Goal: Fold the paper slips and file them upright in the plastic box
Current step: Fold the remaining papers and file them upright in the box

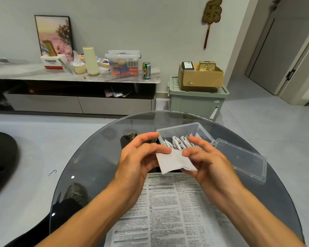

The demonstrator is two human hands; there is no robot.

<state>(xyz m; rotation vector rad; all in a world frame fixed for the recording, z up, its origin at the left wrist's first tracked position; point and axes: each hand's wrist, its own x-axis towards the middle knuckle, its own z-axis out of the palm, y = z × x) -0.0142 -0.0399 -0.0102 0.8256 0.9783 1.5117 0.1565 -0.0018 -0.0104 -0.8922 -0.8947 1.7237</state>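
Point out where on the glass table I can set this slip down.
Bare glass lies left of the printed sheet, out to the glass table rim. A narrower strip lies right of the sheet, below the lid. It is crowded around the plastic box, where both hands hold the slip.

We are in a home, in what looks like a living room. A long low cabinet (75, 90) runs along the pale wall, its top crowded with household clutter: a framed flower picture (54, 34), a clear storage tub (123, 62), a drink can (146, 70) and a cream bottle (90, 60). A red and gold hanging ornament (211, 14) decorates the wall. A cardboard box (201, 77) sits on a green bin (197, 102), beside an interior door (278, 47), and we sit at a round glass table (89, 157).
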